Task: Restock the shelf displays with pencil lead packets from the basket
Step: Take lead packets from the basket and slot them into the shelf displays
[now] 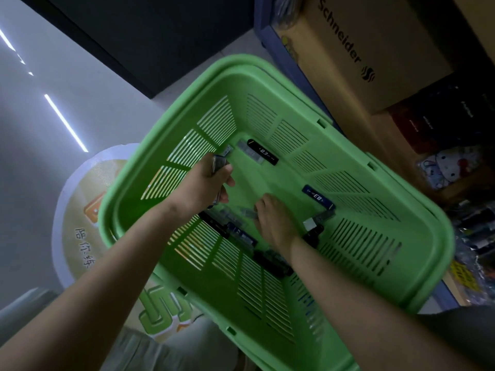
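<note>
A green slotted basket (417, 263) fills the middle of the view, with several small pencil lead packets scattered on its floor. My left hand (206, 186) is inside it, closed around a few clear packets (219, 163). My right hand (273, 220) reaches palm down to the basket floor, fingers on a clear packet (247, 212). A black packet marked 03 (262, 152) lies near the far wall, and a blue one (318, 197) lies to the right. More dark packets (235, 230) lie between my arms.
A brown Schneider carton (356, 49) stands at the upper right beside the basket. Below it are stocked goods and a cartoon-cat item (452, 167). A round floor sticker (83, 215) with green lettering lies under the basket's left side on the grey floor.
</note>
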